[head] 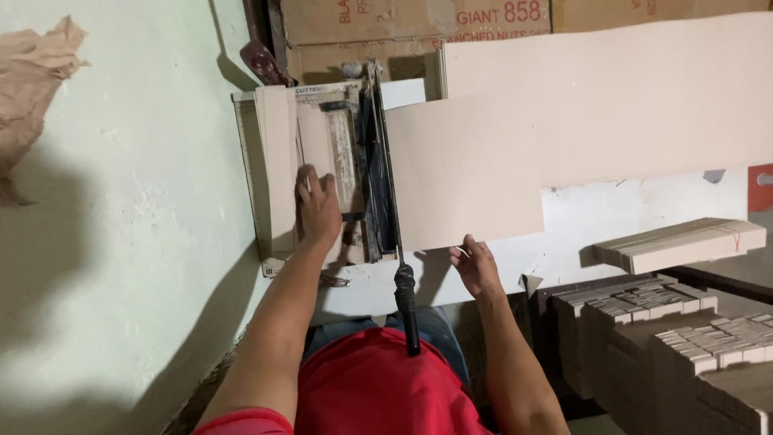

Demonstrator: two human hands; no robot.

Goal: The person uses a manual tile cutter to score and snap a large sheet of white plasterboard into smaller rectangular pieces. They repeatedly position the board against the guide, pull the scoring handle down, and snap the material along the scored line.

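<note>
The left hand [318, 205] is pressing flat, fingers spread, on a narrow tan cardboard strip [278, 161] lying on the bed of a white guillotine paper cutter [330, 274], apparently pinning the stock so it does not shift beside the blade. The right hand [475, 266] is gripping the near edge of a large tan cardboard sheet [564, 137] between thumb and curled fingers, seemingly steadying the overhanging part and keeping it level with the bed. That sheet is lying across the cutter and running out to the right over a white table [644, 213]; its long axis is running left to right, roughly square to the blade, with one short end at the cutting line. The cutter's black-handled blade arm [394, 242] is pointing toward the person, and it looks lowered, though the angle makes this hard to confirm. Stacks of cut tan cardboard strips [684, 242] are sitting at the right.
</note>
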